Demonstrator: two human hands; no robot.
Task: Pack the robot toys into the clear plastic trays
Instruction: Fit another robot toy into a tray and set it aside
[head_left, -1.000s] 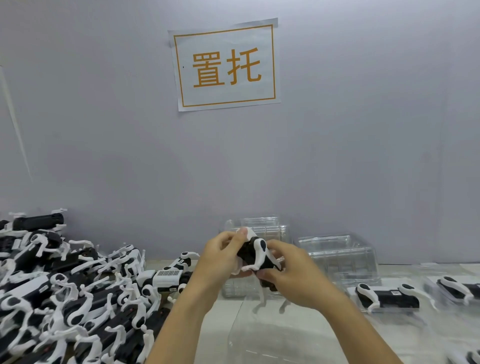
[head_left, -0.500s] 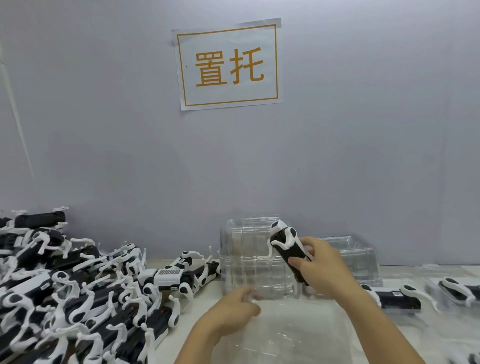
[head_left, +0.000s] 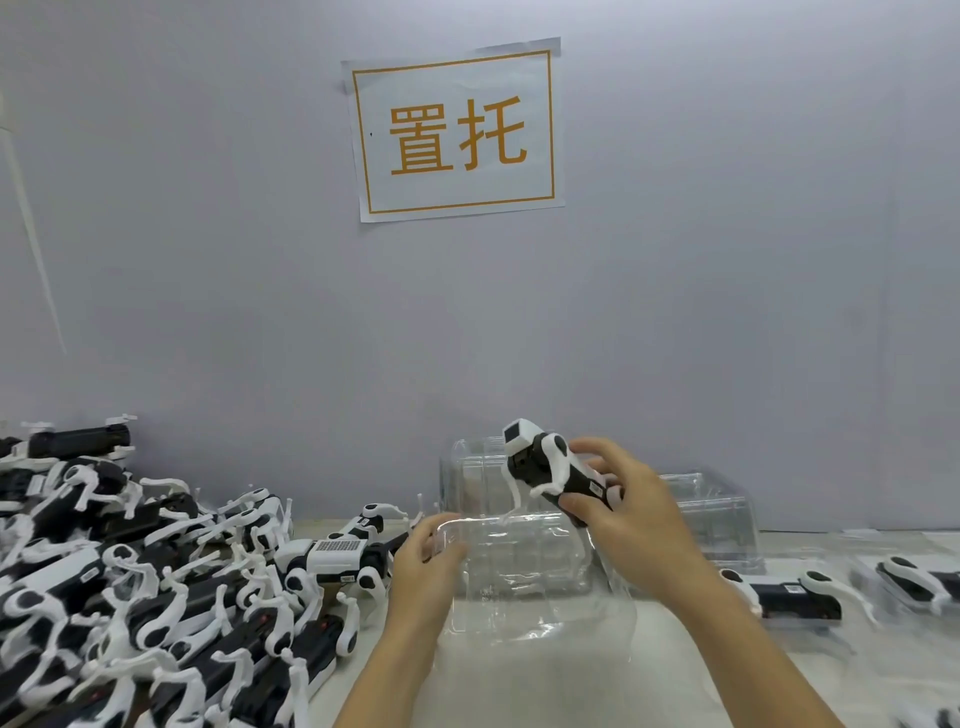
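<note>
the right hand (head_left: 631, 525) curls its fingers and thumb around the rear half of a black-and-white plastic robot dog toy (head_left: 550, 470), holding it tilted in the air with its white head end pointing up and to the left, legs dangling. the toy hangs just above a clear moulded plastic tray (head_left: 524, 566), which the left hand (head_left: 423, 566) grips at its left edge, fingers curled over the rim, lifting that side so the tray tilts off the pale tabletop (head_left: 545, 686). behind the tray stands a stack of clear plastic trays (head_left: 470, 480), and another clear stack (head_left: 719, 514) sits to its right, against the grey wall (head_left: 727, 260). left of the hands lies a big heap of black-and-white robot toys (head_left: 140, 587). on the right, well apart from the hands, a packed robot toy (head_left: 795, 597) lies in a tray, with another (head_left: 919, 582) beside it at the edge. a white paper sign with orange characters (head_left: 457, 130) is stuck to the wall.
</note>
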